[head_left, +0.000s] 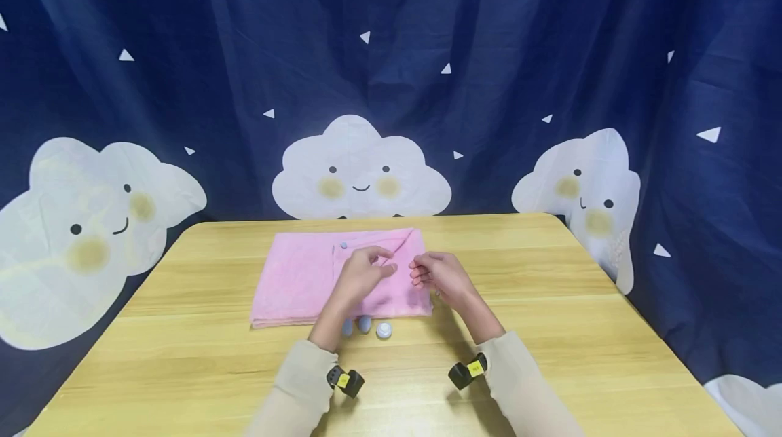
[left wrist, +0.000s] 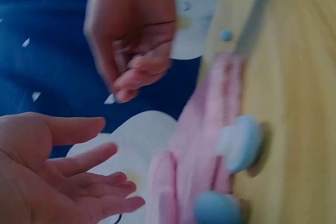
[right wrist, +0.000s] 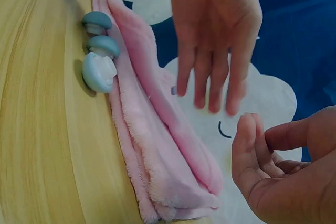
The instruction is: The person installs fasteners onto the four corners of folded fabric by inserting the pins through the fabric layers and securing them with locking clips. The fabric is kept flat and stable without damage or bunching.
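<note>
A folded pink plush cloth (head_left: 299,274) lies on the table. My left hand (head_left: 360,274) is above its right part, with fingers apart and nothing in them; the left wrist view shows them loosely extended. Facing it, my right hand (head_left: 442,279) is over the cloth's right edge, fingers curled and thumb against them. Nothing shows between those fingertips. Along the near edge stand pale blue mushroom-shaped clips: one clip (head_left: 383,330) with its white underside showing, a middle clip (head_left: 364,324), and another clip (head_left: 347,326) partly behind my left forearm.
A small blue piece (head_left: 344,245) sits on the cloth's far part. Another small blue piece (left wrist: 226,35) lies on the table past the cloth's right end. The wooden table (head_left: 183,355) backs onto a dark blue curtain (head_left: 391,70) with clouds.
</note>
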Demonstrator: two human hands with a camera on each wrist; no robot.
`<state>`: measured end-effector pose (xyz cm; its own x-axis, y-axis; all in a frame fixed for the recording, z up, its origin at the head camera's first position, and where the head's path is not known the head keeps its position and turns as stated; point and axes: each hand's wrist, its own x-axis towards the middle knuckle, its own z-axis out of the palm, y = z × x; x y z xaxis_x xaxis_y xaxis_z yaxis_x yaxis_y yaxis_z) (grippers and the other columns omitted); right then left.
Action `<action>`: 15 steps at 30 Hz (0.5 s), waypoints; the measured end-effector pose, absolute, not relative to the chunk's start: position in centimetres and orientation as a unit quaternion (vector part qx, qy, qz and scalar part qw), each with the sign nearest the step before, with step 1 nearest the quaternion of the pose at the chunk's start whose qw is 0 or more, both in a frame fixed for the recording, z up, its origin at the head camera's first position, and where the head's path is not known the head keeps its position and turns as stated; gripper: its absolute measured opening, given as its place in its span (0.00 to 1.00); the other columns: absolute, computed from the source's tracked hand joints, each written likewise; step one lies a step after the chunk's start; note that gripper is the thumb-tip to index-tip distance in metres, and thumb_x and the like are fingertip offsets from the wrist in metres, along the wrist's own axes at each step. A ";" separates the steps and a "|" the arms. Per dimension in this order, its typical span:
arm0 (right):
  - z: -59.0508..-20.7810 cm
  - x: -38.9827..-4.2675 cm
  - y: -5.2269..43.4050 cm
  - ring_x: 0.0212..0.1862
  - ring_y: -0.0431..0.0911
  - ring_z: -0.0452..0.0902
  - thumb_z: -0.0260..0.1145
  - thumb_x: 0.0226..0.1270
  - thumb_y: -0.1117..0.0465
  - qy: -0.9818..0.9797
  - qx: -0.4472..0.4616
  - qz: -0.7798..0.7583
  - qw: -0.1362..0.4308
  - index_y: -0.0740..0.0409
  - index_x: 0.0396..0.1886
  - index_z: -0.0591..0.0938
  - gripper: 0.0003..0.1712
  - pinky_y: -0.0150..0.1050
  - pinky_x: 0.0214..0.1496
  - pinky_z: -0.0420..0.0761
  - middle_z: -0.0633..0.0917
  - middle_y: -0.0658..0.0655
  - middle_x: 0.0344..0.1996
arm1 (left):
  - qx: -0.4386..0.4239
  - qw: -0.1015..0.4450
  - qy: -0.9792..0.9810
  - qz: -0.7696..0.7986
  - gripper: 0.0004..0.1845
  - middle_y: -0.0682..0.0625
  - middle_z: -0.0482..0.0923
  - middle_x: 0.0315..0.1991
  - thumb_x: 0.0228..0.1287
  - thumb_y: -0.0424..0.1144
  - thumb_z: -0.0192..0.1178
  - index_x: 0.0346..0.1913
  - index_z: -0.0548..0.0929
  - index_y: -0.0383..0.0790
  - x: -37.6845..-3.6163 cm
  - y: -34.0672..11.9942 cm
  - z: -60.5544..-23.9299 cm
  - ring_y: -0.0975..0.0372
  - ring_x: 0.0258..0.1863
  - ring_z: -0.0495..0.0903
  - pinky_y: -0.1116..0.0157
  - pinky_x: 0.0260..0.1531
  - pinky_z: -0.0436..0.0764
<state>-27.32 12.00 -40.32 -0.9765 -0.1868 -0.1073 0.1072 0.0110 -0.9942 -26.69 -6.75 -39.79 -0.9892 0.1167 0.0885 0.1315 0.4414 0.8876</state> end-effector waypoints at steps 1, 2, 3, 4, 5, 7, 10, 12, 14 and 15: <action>-40.3 -27.3 12.0 0.27 0.39 0.78 0.54 0.77 0.65 0.704 -0.026 -0.703 0.099 0.77 0.45 0.78 0.15 0.30 0.33 0.81 0.82 0.52 0.25 | -0.081 -0.003 -0.862 -0.501 0.16 0.35 0.85 0.49 0.62 0.37 0.69 0.52 0.86 0.38 -26.5 -6.4 -40.0 0.49 0.44 0.85 0.49 0.52 0.82; -40.2 -27.3 12.0 0.26 0.39 0.78 0.54 0.77 0.65 0.705 -0.024 -0.703 0.095 0.77 0.45 0.79 0.15 0.30 0.33 0.81 0.82 0.52 0.25 | -0.089 -0.012 -0.873 -0.480 0.15 0.36 0.86 0.43 0.60 0.37 0.70 0.50 0.86 0.38 -26.4 -6.1 -40.1 0.53 0.35 0.83 0.51 0.44 0.84; -40.2 -27.3 12.0 0.26 0.39 0.78 0.54 0.77 0.65 0.706 -0.023 -0.702 0.093 0.76 0.44 0.79 0.15 0.30 0.32 0.81 0.81 0.52 0.25 | -0.097 -0.022 -0.881 -0.462 0.14 0.38 0.86 0.41 0.59 0.37 0.71 0.48 0.87 0.38 -26.2 -5.8 -40.2 0.57 0.29 0.79 0.55 0.39 0.82; -40.2 -27.3 12.0 0.26 0.39 0.78 0.54 0.77 0.65 0.705 -0.024 -0.703 0.092 0.76 0.44 0.79 0.15 0.30 0.33 0.81 0.81 0.52 0.25 | -0.108 -0.031 -0.889 -0.445 0.14 0.39 0.85 0.38 0.58 0.36 0.72 0.47 0.87 0.38 -26.1 -5.5 -40.4 0.60 0.25 0.75 0.58 0.35 0.81; -40.3 -27.3 12.1 0.26 0.38 0.78 0.54 0.77 0.65 0.705 -0.025 -0.703 0.093 0.76 0.45 0.79 0.15 0.29 0.33 0.80 0.81 0.51 0.25 | -0.119 -0.039 -0.896 -0.427 0.14 0.40 0.85 0.36 0.56 0.35 0.73 0.45 0.87 0.37 -26.0 -5.2 -40.6 0.62 0.23 0.71 0.60 0.32 0.79; -40.4 -27.4 12.1 0.26 0.38 0.78 0.54 0.77 0.65 0.706 -0.028 -0.701 0.096 0.76 0.45 0.79 0.14 0.29 0.33 0.80 0.81 0.51 0.25 | -0.137 -0.054 -0.905 -0.399 0.13 0.42 0.86 0.40 0.54 0.34 0.73 0.42 0.86 0.35 -25.8 -4.8 -40.9 0.63 0.25 0.73 0.63 0.32 0.78; -40.5 -27.4 12.1 0.27 0.38 0.78 0.54 0.77 0.65 0.705 -0.032 -0.701 0.100 0.76 0.44 0.79 0.14 0.30 0.33 0.80 0.81 0.51 0.25 | -0.152 -0.068 -0.919 -0.358 0.11 0.43 0.85 0.42 0.49 0.32 0.75 0.37 0.86 0.36 -25.6 -4.3 -41.4 0.60 0.31 0.76 0.62 0.36 0.79; -40.6 -27.4 12.1 0.27 0.38 0.77 0.54 0.77 0.65 0.706 -0.035 -0.700 0.101 0.75 0.43 0.79 0.14 0.30 0.33 0.80 0.81 0.51 0.25 | -0.152 -0.081 -0.923 -0.345 0.12 0.42 0.82 0.41 0.46 0.32 0.76 0.34 0.85 0.36 -25.4 -4.0 -41.5 0.56 0.32 0.77 0.59 0.37 0.79; -40.6 -27.4 12.1 0.26 0.38 0.77 0.54 0.76 0.65 0.707 -0.035 -0.699 0.101 0.74 0.42 0.79 0.14 0.29 0.32 0.80 0.81 0.51 0.24 | -0.155 -0.082 -0.928 -0.328 0.13 0.42 0.81 0.42 0.43 0.32 0.78 0.32 0.84 0.38 -25.3 -3.8 -41.7 0.53 0.37 0.78 0.54 0.44 0.79; -40.7 -27.4 12.1 0.26 0.38 0.77 0.54 0.76 0.65 0.708 -0.034 -0.698 0.101 0.74 0.41 0.79 0.13 0.29 0.32 0.79 0.81 0.51 0.24 | -0.156 -0.083 -0.930 -0.323 0.14 0.42 0.79 0.42 0.42 0.32 0.79 0.32 0.83 0.38 -25.2 -3.7 -41.8 0.51 0.39 0.78 0.51 0.47 0.78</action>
